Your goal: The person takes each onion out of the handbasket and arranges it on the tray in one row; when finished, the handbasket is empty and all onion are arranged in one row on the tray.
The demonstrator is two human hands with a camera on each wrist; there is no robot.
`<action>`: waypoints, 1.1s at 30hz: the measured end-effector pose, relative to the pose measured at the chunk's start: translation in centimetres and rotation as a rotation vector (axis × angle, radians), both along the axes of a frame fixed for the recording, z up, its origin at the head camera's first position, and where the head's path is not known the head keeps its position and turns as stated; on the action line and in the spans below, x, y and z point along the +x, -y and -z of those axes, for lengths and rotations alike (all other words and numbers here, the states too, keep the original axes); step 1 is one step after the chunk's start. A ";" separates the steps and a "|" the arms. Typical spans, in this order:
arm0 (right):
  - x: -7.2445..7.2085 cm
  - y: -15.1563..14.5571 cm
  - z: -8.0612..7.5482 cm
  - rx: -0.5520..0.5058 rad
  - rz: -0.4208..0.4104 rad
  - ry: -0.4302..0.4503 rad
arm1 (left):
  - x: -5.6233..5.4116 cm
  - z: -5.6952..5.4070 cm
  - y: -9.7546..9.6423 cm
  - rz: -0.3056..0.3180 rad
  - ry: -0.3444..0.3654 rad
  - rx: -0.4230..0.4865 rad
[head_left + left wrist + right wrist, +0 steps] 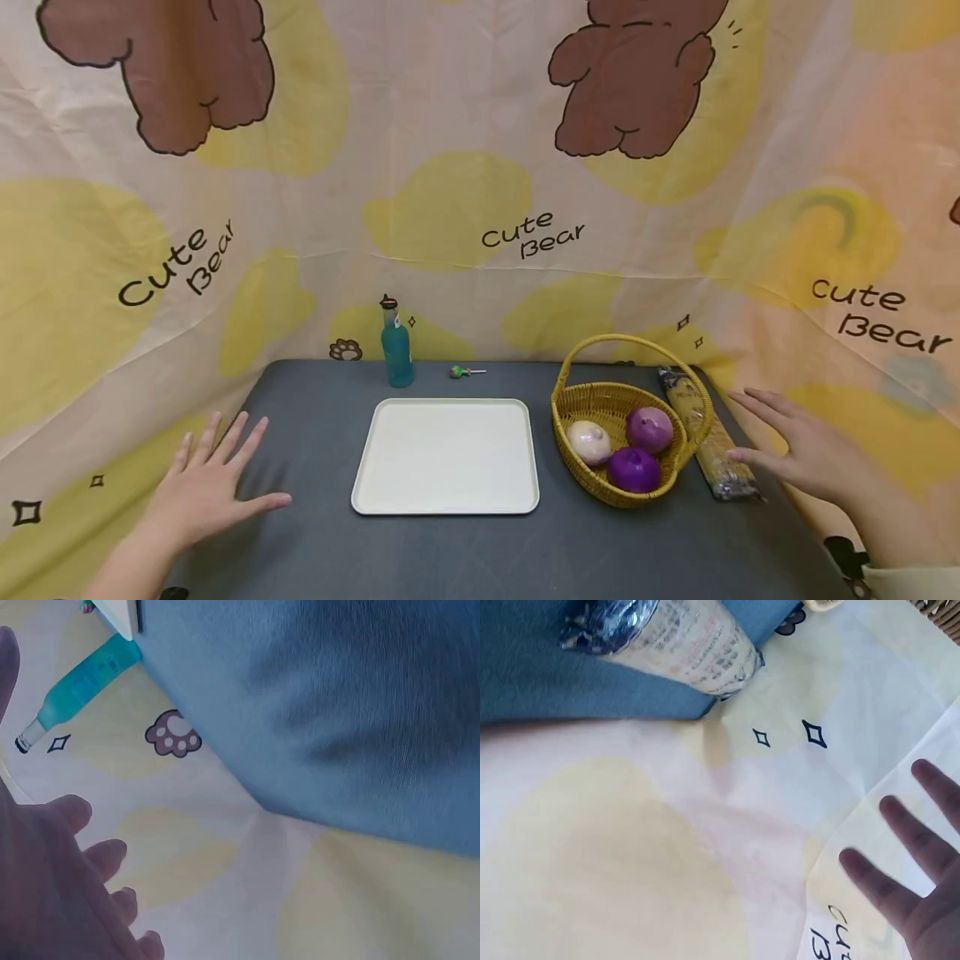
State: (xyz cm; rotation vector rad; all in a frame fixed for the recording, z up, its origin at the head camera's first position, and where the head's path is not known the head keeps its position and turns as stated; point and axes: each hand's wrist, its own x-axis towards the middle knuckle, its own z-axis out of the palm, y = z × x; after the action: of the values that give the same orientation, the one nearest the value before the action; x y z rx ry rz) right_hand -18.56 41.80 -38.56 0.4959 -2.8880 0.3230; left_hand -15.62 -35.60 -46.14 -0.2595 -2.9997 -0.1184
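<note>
My left hand [201, 496] hovers over the table's left side, fingers spread, touching nothing. At the right edge my right hand [806, 454] is held up with straight fingers and holds nothing; the long clear package with yellow contents [708, 433] is the thing nearest to it. A wicker basket [573, 408] with an arched handle stands beside that package. Inside it lie a whitish onion [589, 442] and two purple onion-like rounds, one lighter [649, 429] and one deeper purple [633, 469]. In the middle lies a white rectangular tray [446, 457] with nothing on it.
Behind the tray stands a blue bottle [397, 346] with a dark cap. A small lollipop [467, 372] with a green and red wrapper lies to its right. The dark table [465, 558] is bordered by a bear-print cloth [442, 108] at the back and sides.
</note>
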 end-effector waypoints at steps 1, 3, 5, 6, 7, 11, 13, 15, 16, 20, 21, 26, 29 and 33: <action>0.0 0.1 0.2 -0.017 -0.010 -0.026 | -0.1 0.3 -0.2 0.004 -0.005 0.007; 0.1 0.4 0.7 -0.054 -0.028 -0.064 | -0.2 0.9 -0.8 0.009 -0.013 0.016; 0.1 0.6 1.0 -0.086 -0.038 -0.081 | -0.2 1.4 -1.3 0.017 -0.011 0.042; 0.2 0.7 1.1 -0.106 -0.039 -0.081 | -0.3 1.6 -1.6 0.020 -0.006 0.055; 0.3 0.8 1.2 -0.119 -0.036 -0.080 | -0.3 1.7 -1.9 0.021 0.000 0.070; 0.6 1.1 1.8 -0.177 -0.035 -0.133 | -0.6 2.1 -3.2 0.024 0.029 0.154; 0.7 1.3 2.2 -0.220 -0.063 -0.185 | -0.8 2.4 -3.7 0.026 0.032 0.194; 0.7 1.6 2.7 -0.276 -0.104 -0.227 | -0.9 2.8 -4.1 0.034 0.031 0.230; 0.7 1.8 2.9 -0.323 -0.117 -0.226 | -0.8 3.0 -4.3 0.041 0.024 0.246; 0.7 2.6 3.9 -0.427 -0.161 -0.245 | -0.8 3.8 -5.2 0.037 0.030 0.309; 0.6 2.8 4.1 -0.434 -0.171 -0.256 | -0.8 3.9 -5.4 0.032 0.034 0.320; 0.7 3.3 5.2 -0.440 -0.210 -0.322 | -1.0 4.7 -6.7 0.007 0.061 0.337; 1.0 3.5 5.6 -0.477 -0.228 -0.309 | -1.2 5.2 -7.3 0.007 0.067 0.352; 1.3 4.3 6.0 -0.496 -0.253 -0.302 | -1.5 5.7 -8.2 0.003 0.089 0.358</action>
State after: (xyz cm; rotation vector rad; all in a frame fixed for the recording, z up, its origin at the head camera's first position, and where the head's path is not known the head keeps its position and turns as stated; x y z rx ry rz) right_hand -17.30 37.52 -44.52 0.7378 -2.3379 0.8885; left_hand -17.12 -27.41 -51.79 -0.2234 -2.9895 -0.6736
